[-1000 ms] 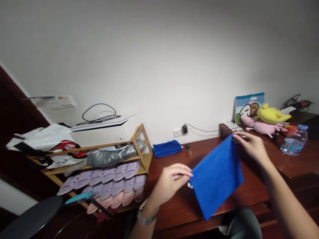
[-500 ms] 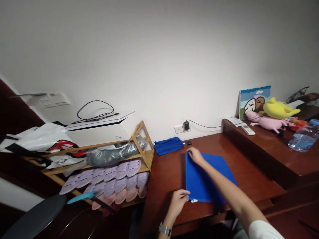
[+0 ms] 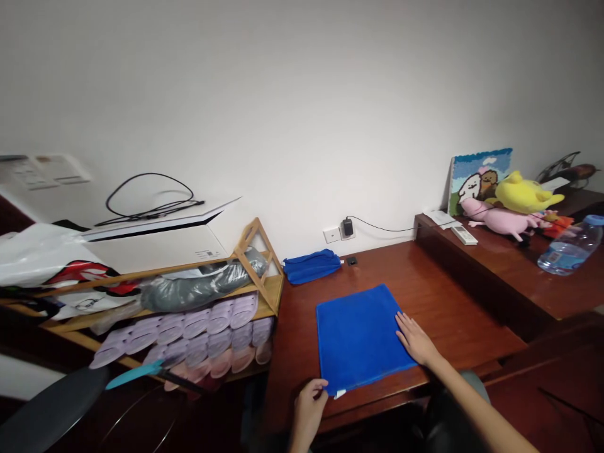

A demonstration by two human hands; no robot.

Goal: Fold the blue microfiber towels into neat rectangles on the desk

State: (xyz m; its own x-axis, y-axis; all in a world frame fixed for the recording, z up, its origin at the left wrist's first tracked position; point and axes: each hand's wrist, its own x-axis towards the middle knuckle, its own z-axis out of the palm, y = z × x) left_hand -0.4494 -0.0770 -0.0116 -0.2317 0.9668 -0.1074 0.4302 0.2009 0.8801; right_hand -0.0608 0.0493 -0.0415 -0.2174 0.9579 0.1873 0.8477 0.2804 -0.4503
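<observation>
A blue cloth lies spread flat on the brown desk, with a small white tag at its near edge. At the cloth's near left corner my left hand is closed, thumb and fingertips pinched on the corner. My right hand rests flat on the cloth's right edge, fingers stretched out and holding nothing. Behind the cloth, near the wall, sits a folded blue cloth bundle.
Left of the desk stands a wooden rack with slippers and a white box on top. On the raised right section are plush toys, a remote control and a water bottle. A black charger is plugged into the wall.
The blue cloth hung between both hands, then came down onto the desk and now lies flat. My right hand let go of its far corner and moved to the right edge.
</observation>
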